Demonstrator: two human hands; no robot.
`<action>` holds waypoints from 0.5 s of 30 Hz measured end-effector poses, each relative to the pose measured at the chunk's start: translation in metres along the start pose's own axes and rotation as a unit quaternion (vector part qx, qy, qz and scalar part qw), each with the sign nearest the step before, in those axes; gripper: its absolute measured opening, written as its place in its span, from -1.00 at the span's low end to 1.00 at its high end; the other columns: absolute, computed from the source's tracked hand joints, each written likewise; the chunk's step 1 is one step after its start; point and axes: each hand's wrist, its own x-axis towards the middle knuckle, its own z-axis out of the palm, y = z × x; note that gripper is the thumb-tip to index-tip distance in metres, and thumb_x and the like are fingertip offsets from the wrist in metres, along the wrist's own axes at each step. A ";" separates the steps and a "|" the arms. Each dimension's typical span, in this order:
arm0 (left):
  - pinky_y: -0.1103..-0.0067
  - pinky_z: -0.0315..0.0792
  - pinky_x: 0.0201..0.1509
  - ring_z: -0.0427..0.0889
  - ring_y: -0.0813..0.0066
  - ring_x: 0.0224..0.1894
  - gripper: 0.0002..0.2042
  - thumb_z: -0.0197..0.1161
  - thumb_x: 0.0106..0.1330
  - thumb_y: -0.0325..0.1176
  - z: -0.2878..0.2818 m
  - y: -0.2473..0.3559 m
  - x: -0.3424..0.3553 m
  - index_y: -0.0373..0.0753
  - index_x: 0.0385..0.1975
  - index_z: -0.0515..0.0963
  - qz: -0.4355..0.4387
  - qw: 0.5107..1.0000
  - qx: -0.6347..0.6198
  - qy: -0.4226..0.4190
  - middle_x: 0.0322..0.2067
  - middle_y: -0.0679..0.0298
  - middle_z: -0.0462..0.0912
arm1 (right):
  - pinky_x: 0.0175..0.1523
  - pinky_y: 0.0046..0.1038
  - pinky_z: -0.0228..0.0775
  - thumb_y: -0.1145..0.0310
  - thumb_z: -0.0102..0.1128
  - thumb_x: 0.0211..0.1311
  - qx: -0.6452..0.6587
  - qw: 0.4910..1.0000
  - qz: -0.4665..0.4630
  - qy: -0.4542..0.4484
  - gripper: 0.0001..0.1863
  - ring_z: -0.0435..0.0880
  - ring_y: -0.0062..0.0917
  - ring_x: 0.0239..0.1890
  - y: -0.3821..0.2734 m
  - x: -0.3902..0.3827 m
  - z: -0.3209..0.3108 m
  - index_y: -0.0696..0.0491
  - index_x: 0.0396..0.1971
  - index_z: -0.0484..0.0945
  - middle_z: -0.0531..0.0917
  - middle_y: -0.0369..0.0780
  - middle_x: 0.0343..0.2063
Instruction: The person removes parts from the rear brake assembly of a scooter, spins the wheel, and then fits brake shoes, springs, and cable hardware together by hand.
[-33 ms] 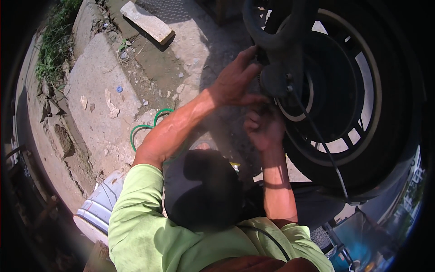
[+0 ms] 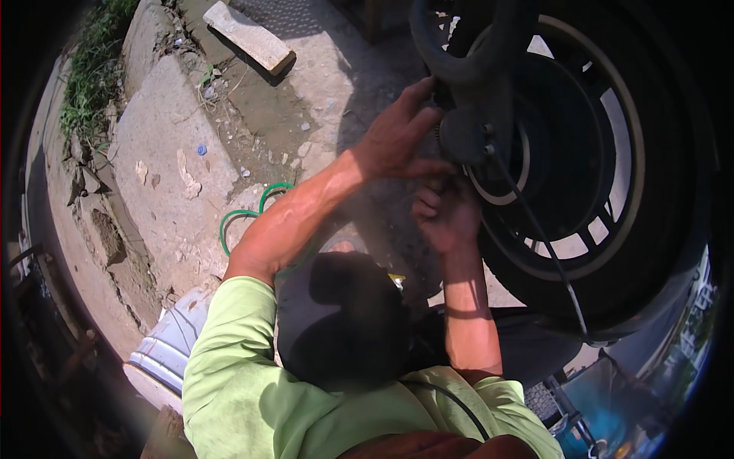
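Observation:
A spoked wheel with a black tyre [image 2: 659, 222] fills the right side, with a dark curved frame piece [image 2: 498, 57] in front of its hub. At the hub sits a dark round housing [image 2: 461, 136] with small bolts. My left hand [image 2: 399, 136] is curled around the housing's left side, thumb below and fingers above; some fingertips are hidden behind it. Just under it, my right hand [image 2: 449, 218] has its fingers bent and pressed together in shadow; what they hold cannot be made out. A thin cable [image 2: 541, 237] runs from the housing down across the wheel.
A green hose [image 2: 226, 222] curls on the ground left of my left forearm. Beyond lie a pale block [image 2: 248, 37], a concrete slab [image 2: 164, 130] and grass [image 2: 88, 96]. A white bucket [image 2: 172, 340] lies at the lower left. My dark-clad knee [image 2: 340, 314] is below my hands.

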 end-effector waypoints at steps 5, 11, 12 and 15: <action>0.16 0.38 0.30 0.31 -0.28 0.29 -0.15 0.59 -0.06 0.08 0.002 0.002 0.000 -0.32 0.19 0.43 -0.016 1.000 0.012 -0.002 0.32 -0.29 0.19 | -0.44 -0.53 0.05 0.09 -0.02 0.44 -0.009 0.976 0.076 -0.202 -0.74 0.17 -0.63 -0.65 -0.007 0.010 -0.025 -0.10 -0.40 0.45 0.37 -0.45 -0.58; 0.17 0.38 0.31 0.32 -0.27 0.29 -0.16 0.56 -0.04 0.11 0.001 0.002 0.001 -0.32 0.18 0.45 -0.004 1.000 0.015 0.004 0.32 -0.31 0.20 | -0.42 -0.53 0.06 0.09 -0.03 0.45 0.016 0.984 0.050 -0.171 -0.76 0.20 -0.65 -0.65 -0.005 0.008 -0.023 -0.11 -0.35 0.49 0.39 -0.44 -0.57; 0.17 0.37 0.32 0.32 -0.27 0.29 -0.16 0.56 -0.04 0.11 0.002 0.002 0.001 -0.32 0.17 0.45 -0.003 1.000 0.015 0.007 0.32 -0.31 0.20 | -0.42 -0.53 0.06 0.09 -0.03 0.45 0.016 0.984 0.051 -0.171 -0.76 0.20 -0.65 -0.65 -0.007 0.012 -0.030 -0.11 -0.35 0.49 0.39 -0.44 -0.57; 0.18 0.35 0.33 0.32 -0.27 0.29 -0.16 0.56 -0.05 0.10 0.002 0.001 0.000 -0.32 0.17 0.45 -0.005 1.000 0.010 0.010 0.32 -0.32 0.21 | -0.41 -0.54 0.08 0.10 -0.03 0.45 0.000 0.967 0.075 -0.245 -0.77 0.22 -0.65 -0.65 -0.006 0.012 -0.026 -0.12 -0.30 0.53 0.42 -0.43 -0.56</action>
